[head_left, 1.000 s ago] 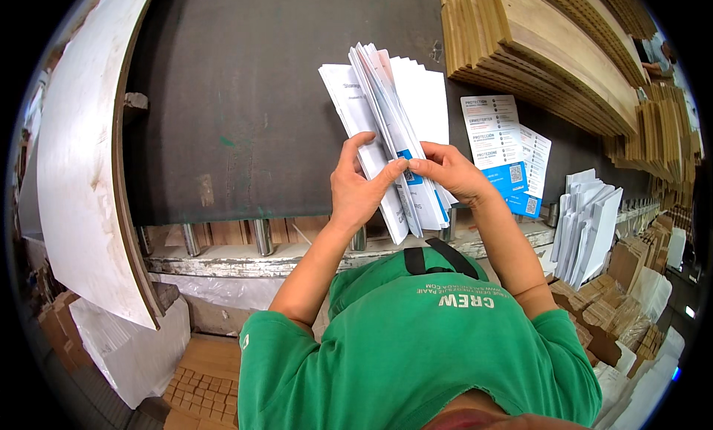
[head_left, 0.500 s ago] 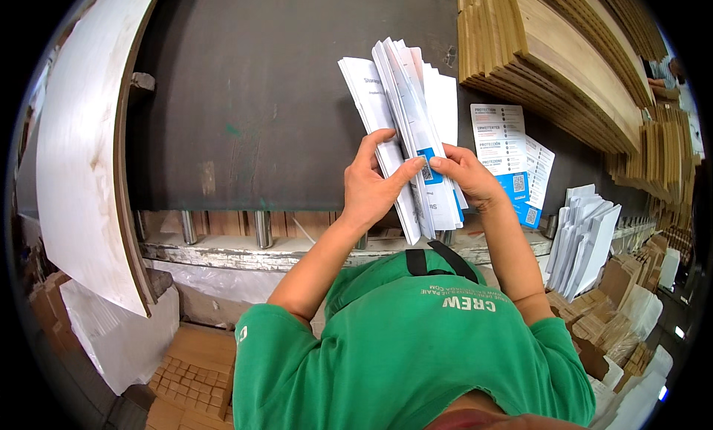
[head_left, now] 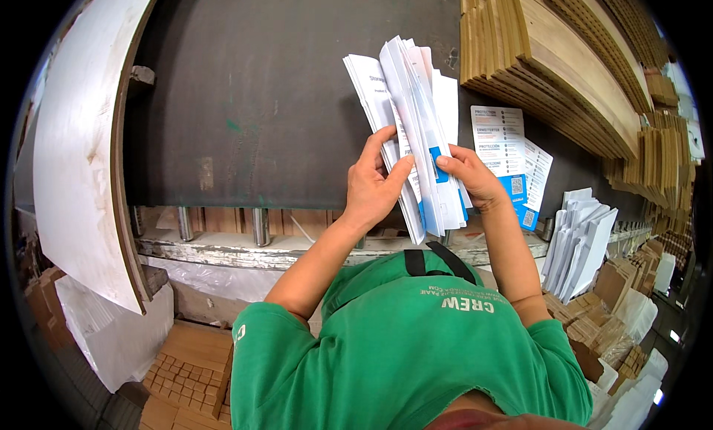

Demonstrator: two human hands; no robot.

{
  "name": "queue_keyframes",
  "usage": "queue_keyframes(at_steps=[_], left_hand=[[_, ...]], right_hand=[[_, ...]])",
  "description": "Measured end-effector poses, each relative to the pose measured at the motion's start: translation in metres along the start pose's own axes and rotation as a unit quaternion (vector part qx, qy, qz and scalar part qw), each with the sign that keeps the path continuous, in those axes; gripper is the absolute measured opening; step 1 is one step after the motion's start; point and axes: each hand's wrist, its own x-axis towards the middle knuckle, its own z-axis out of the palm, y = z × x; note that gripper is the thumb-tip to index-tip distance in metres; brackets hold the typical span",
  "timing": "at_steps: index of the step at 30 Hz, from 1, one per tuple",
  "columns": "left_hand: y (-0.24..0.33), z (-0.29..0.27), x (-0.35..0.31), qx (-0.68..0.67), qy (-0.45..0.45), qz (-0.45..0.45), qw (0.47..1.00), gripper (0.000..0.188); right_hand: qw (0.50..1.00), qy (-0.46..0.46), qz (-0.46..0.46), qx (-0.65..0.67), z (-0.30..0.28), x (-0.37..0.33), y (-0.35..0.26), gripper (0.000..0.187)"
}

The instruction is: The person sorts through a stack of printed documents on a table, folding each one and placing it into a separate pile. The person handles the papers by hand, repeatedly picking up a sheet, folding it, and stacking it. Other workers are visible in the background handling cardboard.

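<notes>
Between my hands stands a thick sheaf of folded paper leaflets [head_left: 416, 88], white with some blue patches, tilted a little to the left at its top. My left hand [head_left: 373, 179] grips the sheaf from its left side, thumb across the front sheets. On the other side my right hand [head_left: 474, 179] holds it, the thumb pressed by a blue patch. The front sheets are fanned slightly apart. Just right of my right hand, two printed cards [head_left: 499, 137] with blue ends lie overlapping on the dark belt [head_left: 252, 96].
Stacked wooden boards [head_left: 564, 51] fill the far right. Another bundle of folded papers [head_left: 579, 240] stands at the right edge. A large pale panel [head_left: 82, 148] rises on the left. Metal rollers [head_left: 261, 226] line the near edge, with boxed wood blocks [head_left: 182, 378] below left.
The front leaflets have fanned apart, and a printed sheet now shows between them. My left thumb has shifted left, away from the blue patch; my right hand still holds the sheaf.
</notes>
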Motion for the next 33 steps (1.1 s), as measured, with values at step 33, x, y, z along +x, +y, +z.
queue_keyframes(at_steps=[33], left_hand=[[0.004, -0.004, -0.002, -0.014, -0.024, -0.029, 0.999, 0.049]], right_hand=[[1.0, -0.002, -0.009, -0.005, 0.001, 0.003, 0.002, 0.042]])
